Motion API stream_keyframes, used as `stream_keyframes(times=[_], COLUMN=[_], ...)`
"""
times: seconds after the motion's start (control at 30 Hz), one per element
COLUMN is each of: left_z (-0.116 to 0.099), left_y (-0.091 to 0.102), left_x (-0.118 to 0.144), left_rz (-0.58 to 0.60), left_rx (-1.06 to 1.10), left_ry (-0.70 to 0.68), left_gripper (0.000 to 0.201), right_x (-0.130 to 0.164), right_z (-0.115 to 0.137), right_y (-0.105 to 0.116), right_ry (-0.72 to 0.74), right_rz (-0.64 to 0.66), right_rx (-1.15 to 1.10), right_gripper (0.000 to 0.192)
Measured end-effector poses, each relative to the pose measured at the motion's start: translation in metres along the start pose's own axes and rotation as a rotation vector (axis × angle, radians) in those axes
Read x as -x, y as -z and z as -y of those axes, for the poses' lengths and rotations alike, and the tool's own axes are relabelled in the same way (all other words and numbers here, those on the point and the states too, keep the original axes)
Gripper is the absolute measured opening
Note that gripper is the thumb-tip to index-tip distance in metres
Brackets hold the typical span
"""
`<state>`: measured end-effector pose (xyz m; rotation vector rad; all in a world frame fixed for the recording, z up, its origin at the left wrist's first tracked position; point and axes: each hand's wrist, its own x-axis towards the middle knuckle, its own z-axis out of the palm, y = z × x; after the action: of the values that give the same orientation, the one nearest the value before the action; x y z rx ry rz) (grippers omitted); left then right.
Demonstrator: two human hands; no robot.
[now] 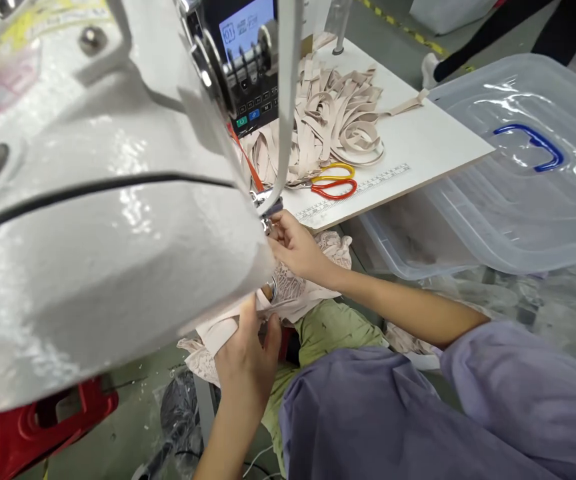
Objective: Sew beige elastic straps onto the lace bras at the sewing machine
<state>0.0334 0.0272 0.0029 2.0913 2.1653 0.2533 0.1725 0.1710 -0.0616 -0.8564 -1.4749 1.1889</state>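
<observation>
A white sewing machine (pixel 133 220) fills the left of the view and covers part of the work. Beneath its head hangs a pale pink lace garment piece (pixel 291 283) with smooth fabric along its edge. My left hand (pixel 251 357) grips the near edge of this fabric, thumb on one side; some fingertips are behind the machine. My right hand (pixel 298 250) is closed in a pinch close to the presser foot (pixel 267 225), above the lace. What sits between its fingertips is hidden.
On the white table (pixel 438 143) lie a heap of beige elastic straps (pixel 338 110), scissors (pixel 333 181) with red and yellow handles and a printed ruler (pixel 358 192). A clear plastic bin (pixel 518 200) stands at the right. A red stool (pixel 43 427) is lower left; a person's legs (pixel 493 33) show behind.
</observation>
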Motion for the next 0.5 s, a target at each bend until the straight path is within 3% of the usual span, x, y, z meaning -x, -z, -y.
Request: stream_keyframes(times=[0.23, 0.5], left_z=[0.004, 0.012], left_y=[-0.006, -0.013], left_x=[0.003, 0.009], left_rz=[-0.029, -0.051], left_rx=[-0.014, 0.044], left_ry=[-0.035, 0.020], left_gripper=[0.058, 0.069], right_x=[0.020, 0.037], right_z=[0.001, 0.015], right_y=[0.005, 0.004], right_ry=[-0.098, -0.164], right_rz=[-0.035, 0.037], right_rx=[-0.067, -0.075], right_gripper=[0.029, 0.027])
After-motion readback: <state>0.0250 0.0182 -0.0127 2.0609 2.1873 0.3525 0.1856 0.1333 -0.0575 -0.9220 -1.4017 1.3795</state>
